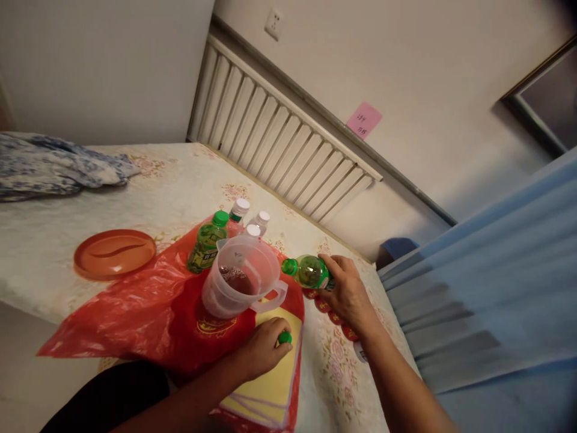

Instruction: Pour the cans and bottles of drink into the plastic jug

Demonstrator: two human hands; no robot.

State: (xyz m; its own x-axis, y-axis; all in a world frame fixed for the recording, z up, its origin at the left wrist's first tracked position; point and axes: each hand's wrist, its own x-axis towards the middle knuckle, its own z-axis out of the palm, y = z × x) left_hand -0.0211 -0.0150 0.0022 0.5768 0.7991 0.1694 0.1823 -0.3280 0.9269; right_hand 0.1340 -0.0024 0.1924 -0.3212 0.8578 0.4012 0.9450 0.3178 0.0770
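My right hand (347,288) is wrapped around a green-labelled plastic bottle (312,272), tilted onto its side. The bottle's green neck points left toward the pitcher, just beyond its rim, and no stream of liquid shows. Between the fingers of my left hand (264,349) is a green bottle cap (285,337), low in front of the pitcher. A translucent plastic pitcher (225,294) stands with its handle to the right; dark reddish-brown liquid (237,278) with bubbles lies inside it.
Behind the pitcher stand a green-capped bottle (205,246) and several white-capped bottles (237,215). A red plastic bag (135,313) and yellow sheets (270,385) lie beneath. An orange lid (115,254) is at left; round red-topped items (335,317) line up under my right hand.
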